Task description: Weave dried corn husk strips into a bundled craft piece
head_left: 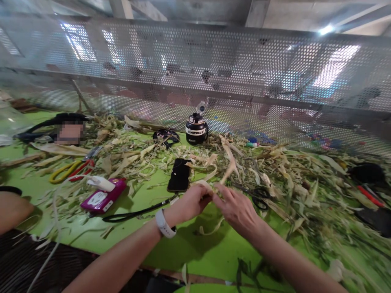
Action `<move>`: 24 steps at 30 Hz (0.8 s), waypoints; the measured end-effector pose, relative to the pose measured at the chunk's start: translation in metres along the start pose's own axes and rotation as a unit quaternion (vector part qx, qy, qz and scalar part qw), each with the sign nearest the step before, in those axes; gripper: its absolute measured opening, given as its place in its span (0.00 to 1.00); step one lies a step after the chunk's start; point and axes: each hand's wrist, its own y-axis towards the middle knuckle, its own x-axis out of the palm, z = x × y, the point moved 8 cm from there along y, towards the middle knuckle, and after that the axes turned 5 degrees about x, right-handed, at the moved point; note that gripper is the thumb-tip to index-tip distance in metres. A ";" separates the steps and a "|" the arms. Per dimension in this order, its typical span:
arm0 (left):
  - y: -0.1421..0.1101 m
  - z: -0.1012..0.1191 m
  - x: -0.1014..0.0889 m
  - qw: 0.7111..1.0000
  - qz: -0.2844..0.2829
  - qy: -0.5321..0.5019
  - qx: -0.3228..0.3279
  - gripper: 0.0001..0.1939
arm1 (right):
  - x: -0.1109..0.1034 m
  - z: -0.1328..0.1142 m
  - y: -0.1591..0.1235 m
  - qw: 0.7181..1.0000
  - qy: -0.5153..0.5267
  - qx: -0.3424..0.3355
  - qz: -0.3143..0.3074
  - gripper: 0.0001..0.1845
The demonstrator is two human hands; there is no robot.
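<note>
My left hand point(193, 202) and my right hand point(236, 207) meet above the green table point(195, 248), fingers pinched together on a pale dry husk strip point(210, 185) that runs between them and curls down below. A white band sits on my left wrist. A black phone point(179, 175) lies just beyond my left hand. Black-handled scissors point(259, 194) lie close to the right of my right hand.
Dry husk strips point(299, 183) litter the table, thickest on the right. A black "ENERGY" jug point(196, 128) stands by the perforated metal screen point(214, 69). A magenta power bank point(102, 197) with white cable and yellow-red scissors point(71, 169) lie left. Another person's arm point(12, 209) shows at far left.
</note>
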 end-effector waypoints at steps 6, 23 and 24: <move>0.004 0.004 -0.005 0.999 -0.032 0.018 -0.016 0.08 | 0.007 0.011 -0.002 0.996 0.043 0.084 -0.002 0.09; 0.001 -0.023 -0.007 0.908 0.140 -0.356 -0.172 0.14 | 0.017 0.039 -0.003 0.906 0.333 0.260 -0.015 0.15; 0.000 -0.022 -0.008 0.904 0.153 -0.355 -0.184 0.15 | 0.016 0.040 -0.004 0.901 0.340 0.270 -0.009 0.15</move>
